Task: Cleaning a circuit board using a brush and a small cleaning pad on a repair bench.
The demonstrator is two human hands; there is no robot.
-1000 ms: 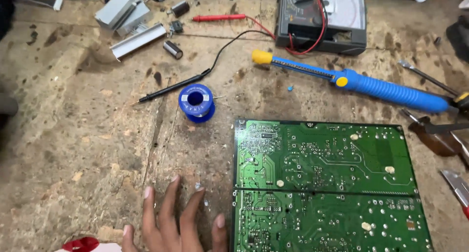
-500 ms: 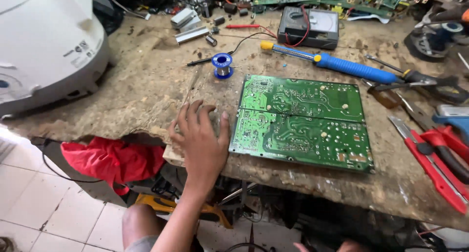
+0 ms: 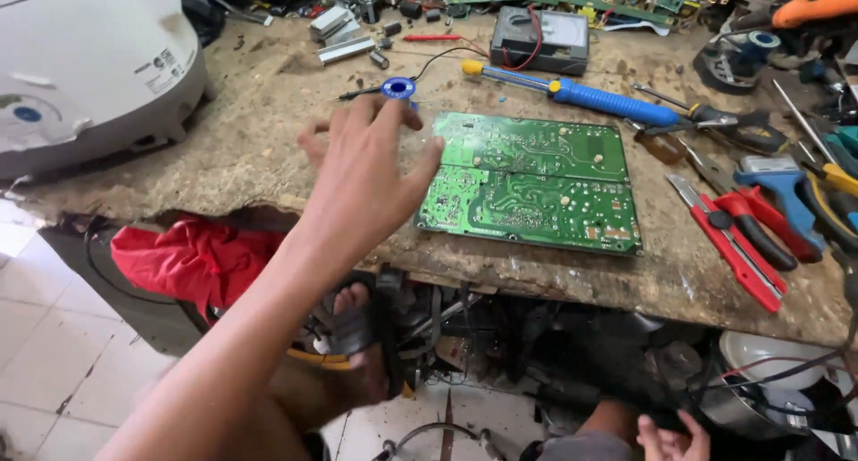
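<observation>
Beside left hand (image 3: 362, 171), circuit board (image 3: 532, 182), long axis left-right

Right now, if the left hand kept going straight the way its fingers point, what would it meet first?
Probably the small blue solder spool, sitting just beyond the fingertips of the left hand. The green circuit board lies off to the side of that line. Depth is hard to judge.

On the worn workbench (image 3: 223, 157) in front of you, a white rounded appliance (image 3: 80, 59) sits at the far left edge. A blue-handled soldering iron (image 3: 590, 95) lies beside a grey multimeter (image 3: 541, 37) with red leads. To your right you see a red utility knife (image 3: 728, 238) and red-handled pliers (image 3: 760, 233) side by side. Below the bench edge hangs a red cloth (image 3: 192, 255)
</observation>
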